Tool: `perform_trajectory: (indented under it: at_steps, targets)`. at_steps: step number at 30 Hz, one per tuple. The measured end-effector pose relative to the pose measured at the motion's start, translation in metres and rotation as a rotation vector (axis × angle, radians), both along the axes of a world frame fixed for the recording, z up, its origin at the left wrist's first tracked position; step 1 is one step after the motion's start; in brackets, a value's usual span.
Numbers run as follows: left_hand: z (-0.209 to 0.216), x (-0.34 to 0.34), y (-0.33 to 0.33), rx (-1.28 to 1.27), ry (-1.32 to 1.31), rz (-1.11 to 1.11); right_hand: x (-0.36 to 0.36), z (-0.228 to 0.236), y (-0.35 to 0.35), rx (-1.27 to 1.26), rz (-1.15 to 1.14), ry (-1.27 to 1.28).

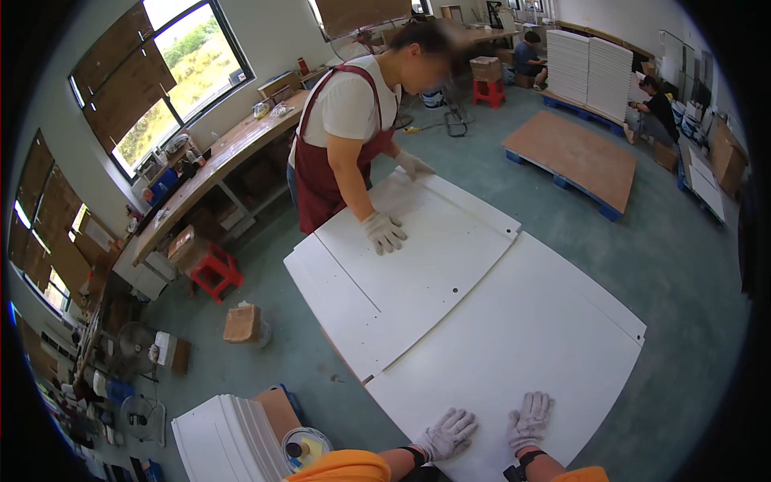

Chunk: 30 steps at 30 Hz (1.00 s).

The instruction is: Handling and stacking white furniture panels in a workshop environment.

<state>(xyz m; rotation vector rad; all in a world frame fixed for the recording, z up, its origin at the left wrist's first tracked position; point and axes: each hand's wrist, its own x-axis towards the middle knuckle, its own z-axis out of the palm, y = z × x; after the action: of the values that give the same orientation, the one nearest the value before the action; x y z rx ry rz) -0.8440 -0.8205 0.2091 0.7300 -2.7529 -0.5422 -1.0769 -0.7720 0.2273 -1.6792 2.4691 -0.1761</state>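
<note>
Both of my hands are down flat, low in the frame: left hand [446,434] and right hand [530,418], gloved, fingers spread wide, gripping nothing, just pressing on the near white panel [522,337]. That looks like weight to keep the board from sliding, as I read it. The panel fills the lower right of the frame, a big plain white sheet, smooth and matte, with a stepped notch along its far right edge.

Above it, towards the centre, a second white panel [418,265] lies over the near one's upper left edge, overlapping it. It shows a few small drilled holes and a notched corner. A co-worker in a dark red apron [321,173] leans in from the top, one gloved hand [384,233] spread flat on that upper panel, the other gloved hand [414,165] at its far edge, probably steadying it.

Lower left, a stack of white panels [229,438] stands beside a tape roll [305,447]. Upper right, a wooden pallet [572,157] sits on the green floor [683,257].
</note>
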Motion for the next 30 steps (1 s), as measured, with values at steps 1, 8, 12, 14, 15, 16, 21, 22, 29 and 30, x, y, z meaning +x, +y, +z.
perform_trajectory:
  at_steps: [1, 8, 12, 14, 15, 16, 21, 22, 29, 30]
  targets:
    - [0.0, 0.0, 0.0, 0.004, -0.006, 0.004, 0.0, 0.0, 0.0, 0.002, -0.001, 0.0]
    - [0.008, 0.0, -0.004, 0.011, -0.035, -0.006, 0.001, 0.009, -0.004, 0.025, 0.002, -0.055]
    - [0.004, -0.001, -0.003, 0.015, -0.027, 0.001, -0.001, 0.005, -0.003, 0.035, 0.003, -0.071]
    - [0.004, -0.002, -0.004, 0.004, 0.001, 0.006, -0.003, 0.0, -0.001, 0.014, 0.008, -0.045]
    - [0.005, -0.002, -0.003, 0.006, 0.0, 0.008, -0.003, -0.003, 0.0, -0.008, 0.017, -0.021]
    - [0.006, -0.002, -0.003, 0.01, -0.002, 0.008, -0.003, -0.005, 0.0, -0.006, 0.02, -0.022]
    - [0.007, 0.0, -0.003, 0.021, -0.002, 0.018, -0.001, 0.001, -0.003, 0.027, 0.008, -0.055]
    - [0.006, 0.0, -0.002, 0.02, 0.001, 0.016, -0.001, 0.005, -0.003, 0.026, 0.018, -0.056]
    - [0.004, 0.001, -0.002, 0.038, -0.026, -0.012, 0.0, 0.002, -0.003, 0.01, 0.009, -0.027]
    - [0.003, 0.001, -0.002, 0.036, -0.027, -0.003, 0.001, 0.005, -0.004, 0.03, 0.0, -0.04]
